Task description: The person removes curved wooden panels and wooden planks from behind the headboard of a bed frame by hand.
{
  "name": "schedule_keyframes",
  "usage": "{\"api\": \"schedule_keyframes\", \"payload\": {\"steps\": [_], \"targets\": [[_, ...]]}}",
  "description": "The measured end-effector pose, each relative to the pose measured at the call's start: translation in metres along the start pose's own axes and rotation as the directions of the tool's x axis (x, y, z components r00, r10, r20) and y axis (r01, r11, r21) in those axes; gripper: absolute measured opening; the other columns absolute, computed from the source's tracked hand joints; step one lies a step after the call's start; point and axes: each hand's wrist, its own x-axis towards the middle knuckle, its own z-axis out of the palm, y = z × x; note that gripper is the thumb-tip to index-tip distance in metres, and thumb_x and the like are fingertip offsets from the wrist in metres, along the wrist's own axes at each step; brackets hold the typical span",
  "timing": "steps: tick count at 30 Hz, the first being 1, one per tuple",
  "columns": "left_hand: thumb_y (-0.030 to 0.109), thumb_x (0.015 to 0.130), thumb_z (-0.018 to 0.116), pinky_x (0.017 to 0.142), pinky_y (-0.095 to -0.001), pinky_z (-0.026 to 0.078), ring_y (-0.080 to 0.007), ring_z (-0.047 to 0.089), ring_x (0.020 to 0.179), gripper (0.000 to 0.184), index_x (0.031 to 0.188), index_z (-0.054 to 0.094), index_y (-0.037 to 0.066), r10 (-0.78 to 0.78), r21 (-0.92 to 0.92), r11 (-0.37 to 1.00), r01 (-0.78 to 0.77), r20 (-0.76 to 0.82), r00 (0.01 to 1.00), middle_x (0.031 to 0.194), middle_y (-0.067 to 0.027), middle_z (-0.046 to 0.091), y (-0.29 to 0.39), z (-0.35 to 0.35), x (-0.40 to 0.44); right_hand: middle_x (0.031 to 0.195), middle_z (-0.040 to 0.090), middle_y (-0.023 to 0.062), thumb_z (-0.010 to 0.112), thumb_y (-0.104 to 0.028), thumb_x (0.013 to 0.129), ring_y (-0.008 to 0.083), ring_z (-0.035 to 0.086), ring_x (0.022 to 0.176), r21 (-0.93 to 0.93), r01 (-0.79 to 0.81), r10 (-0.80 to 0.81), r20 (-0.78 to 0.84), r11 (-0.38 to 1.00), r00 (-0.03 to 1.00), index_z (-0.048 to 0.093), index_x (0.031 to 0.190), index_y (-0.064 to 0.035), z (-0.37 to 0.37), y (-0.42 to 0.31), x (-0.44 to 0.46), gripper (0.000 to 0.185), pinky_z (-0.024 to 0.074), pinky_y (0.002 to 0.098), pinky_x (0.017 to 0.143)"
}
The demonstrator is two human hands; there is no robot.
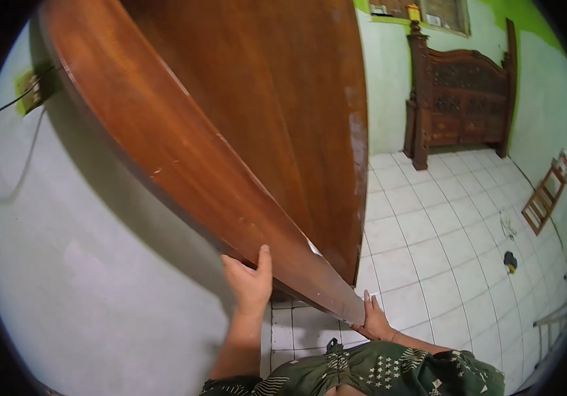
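A tall, reddish-brown wooden piece of furniture (165, 145), like a wardrobe, fills the upper left and middle. Its narrow side faces me, and its wide panel (277, 112) runs up out of view; scuffs and pale worn spots mark the edges. My left hand (250, 287) grips the lower part of the narrow side, thumb on the face and the other fingers hidden behind the rear edge. At the bottom corner, my right hand (376, 322) is closed around the end, fingers partly hidden. Whether the base rests on the floor I cannot tell.
A pale wall (99, 264) with a socket and cords (33, 92) is close on the left. White floor tiles (429, 264) spread rightward. A carved wooden headboard (465, 99) stands at the back. On the right are a small wooden frame (544, 201) and a dark object (510, 261).
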Motion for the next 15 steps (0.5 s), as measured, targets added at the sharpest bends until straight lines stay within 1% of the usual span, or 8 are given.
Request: {"api": "schedule_keyframes", "payload": {"steps": [2, 5, 7, 8, 9, 10, 12, 15], "targets": [[0.013, 0.076, 0.071, 0.086, -0.0394, 0.043, -0.0333, 0.055, 0.098, 0.049, 0.107, 0.040, -0.009, 0.046, -0.041, 0.998, -0.048, -0.043, 0.998, 0.109, -0.0253, 0.052, 0.005, 0.003, -0.001, 0.131, 0.025, 0.0438, 0.078, -0.030, 0.067, 0.0548, 0.033, 0.121, 0.019, -0.023, 0.023, -0.006, 1.000, 1.000, 0.001, 0.142, 0.0021, 0.000, 0.006, -0.007, 0.112, 0.0355, 0.0476, 0.101], [0.012, 0.076, 0.072, 0.090, -0.0396, 0.040, -0.0323, 0.050, 0.104, 0.054, 0.110, 0.037, -0.010, -0.019, 0.099, 0.995, 0.023, -0.039, 0.999, 0.112, -0.0235, 0.049, 0.014, 0.002, -0.011, 0.131, 0.025, 0.0430, 0.077, -0.030, 0.068, 0.0541, 0.033, 0.121, 0.035, -0.090, 0.089, 0.029, 0.995, 0.996, 0.001, 0.142, 0.0015, -0.003, 0.013, -0.019, 0.110, 0.0360, 0.0475, 0.101], [0.011, 0.077, 0.071, 0.093, -0.0382, 0.039, -0.0279, 0.047, 0.109, 0.056, 0.115, 0.035, -0.009, -0.142, 0.085, 0.986, 0.144, -0.022, 0.990, 0.116, -0.0226, 0.046, 0.004, 0.009, -0.023, 0.132, 0.025, 0.0424, 0.076, -0.029, 0.069, 0.0536, 0.032, 0.122, 0.035, -0.125, 0.124, 0.042, 0.992, 0.991, 0.001, 0.142, 0.0012, -0.012, 0.017, -0.024, 0.109, 0.0360, 0.0471, 0.101], [0.010, 0.077, 0.071, 0.094, -0.0374, 0.039, -0.0258, 0.045, 0.112, 0.057, 0.117, 0.035, -0.008, -0.206, 0.084, 0.975, 0.206, -0.016, 0.978, 0.118, -0.0222, 0.045, -0.002, 0.013, -0.031, 0.132, 0.024, 0.0421, 0.075, -0.027, 0.070, 0.0534, 0.036, 0.119, 0.042, -0.128, 0.127, 0.028, 0.991, 0.991, 0.002, 0.142, 0.0003, -0.014, 0.021, -0.029, 0.107, 0.0379, 0.0475, 0.099], [0.013, 0.074, 0.074, 0.094, -0.0395, 0.039, -0.0316, 0.049, 0.107, 0.058, 0.113, 0.038, -0.010, -0.226, 0.079, 0.970, 0.229, -0.047, 0.973, 0.113, -0.0234, 0.049, -0.006, 0.020, -0.040, 0.133, 0.024, 0.0418, 0.075, -0.026, 0.070, 0.0533, 0.039, 0.116, 0.044, -0.128, 0.127, 0.010, 0.991, 0.992, 0.003, 0.142, -0.0005, -0.016, 0.028, -0.032, 0.105, 0.0397, 0.0478, 0.096], [0.013, 0.074, 0.074, 0.093, -0.0393, 0.040, -0.0314, 0.051, 0.106, 0.057, 0.112, 0.039, -0.010, -0.217, 0.076, 0.972, 0.222, -0.061, 0.974, 0.113, -0.0241, 0.050, -0.017, 0.026, -0.047, 0.133, 0.023, 0.0415, 0.075, -0.025, 0.070, 0.0531, 0.042, 0.113, 0.043, -0.125, 0.125, -0.008, 0.991, 0.992, 0.004, 0.142, -0.0013, -0.019, 0.036, -0.036, 0.104, 0.0416, 0.0482, 0.094], [0.014, 0.073, 0.075, 0.092, -0.0390, 0.041, -0.0311, 0.053, 0.104, 0.056, 0.111, 0.041, -0.011, -0.201, 0.068, 0.976, 0.208, -0.090, 0.975, 0.112, -0.0253, 0.052, -0.042, 0.033, -0.054, 0.133, 0.023, 0.0416, 0.074, -0.024, 0.071, 0.0532, 0.044, 0.111, 0.030, -0.131, 0.132, -0.024, 0.991, 0.991, 0.004, 0.143, -0.0021, -0.024, 0.055, -0.047, 0.103, 0.0425, 0.0474, 0.093], [0.014, 0.073, 0.076, 0.091, -0.0387, 0.042, -0.0303, 0.056, 0.103, 0.055, 0.109, 0.043, -0.011, -0.235, -0.042, 0.972, 0.232, -0.155, 0.959, 0.111, -0.0262, 0.055, -0.035, 0.042, -0.051, 0.134, 0.023, 0.0416, 0.074, -0.024, 0.071, 0.0531, 0.046, 0.109, 0.014, -0.187, 0.188, -0.016, 0.982, 0.982, 0.004, 0.143, -0.0033, -0.042, 0.080, -0.070, 0.102, 0.0435, 0.0467, 0.092]]}}
